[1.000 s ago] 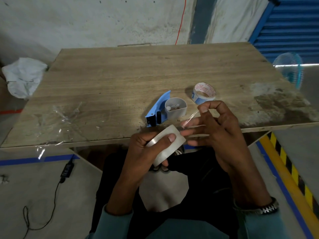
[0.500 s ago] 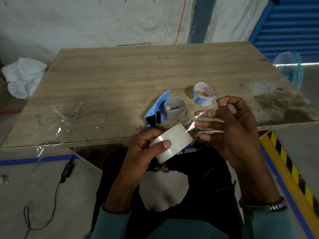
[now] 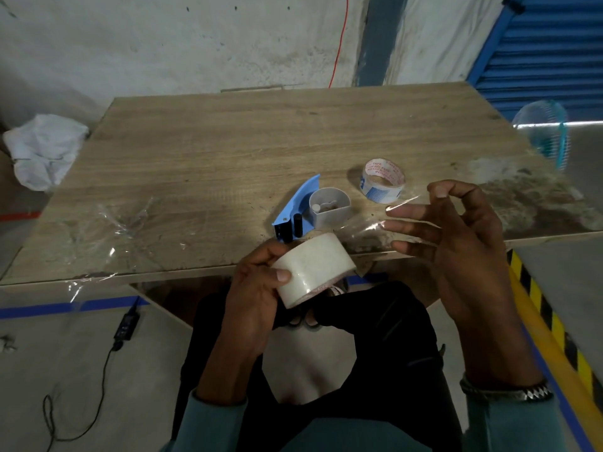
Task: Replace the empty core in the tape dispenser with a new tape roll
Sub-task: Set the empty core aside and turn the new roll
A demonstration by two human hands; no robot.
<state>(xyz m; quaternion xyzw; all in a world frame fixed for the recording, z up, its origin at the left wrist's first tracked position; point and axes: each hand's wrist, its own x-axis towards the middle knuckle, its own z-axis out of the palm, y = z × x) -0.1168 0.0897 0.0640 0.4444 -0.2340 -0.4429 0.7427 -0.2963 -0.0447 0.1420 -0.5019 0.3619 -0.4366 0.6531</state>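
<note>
My left hand (image 3: 257,288) grips a full roll of clear tape (image 3: 315,269) just below the table's near edge. A clear strip of tape (image 3: 368,225) stretches from the roll up to my right hand (image 3: 453,236), whose thumb and forefinger pinch its free end while the other fingers are spread. The blue and grey tape dispenser (image 3: 313,208) lies on the table (image 3: 228,151) just beyond the roll, its grey hub bare. The empty core (image 3: 383,185), white with red and blue print, lies to the dispenser's right.
Crumpled clear film (image 3: 107,230) clings to the table's near left edge. A white cloth bundle (image 3: 42,148) sits off the table's left side. A power adapter and cable (image 3: 125,324) lie on the floor at left. A yellow-black striped edge (image 3: 548,321) runs along the right.
My right hand has moved right and upward, drawing the clear strip farther off the roll. My left hand has turned the roll and lifted it slightly.
</note>
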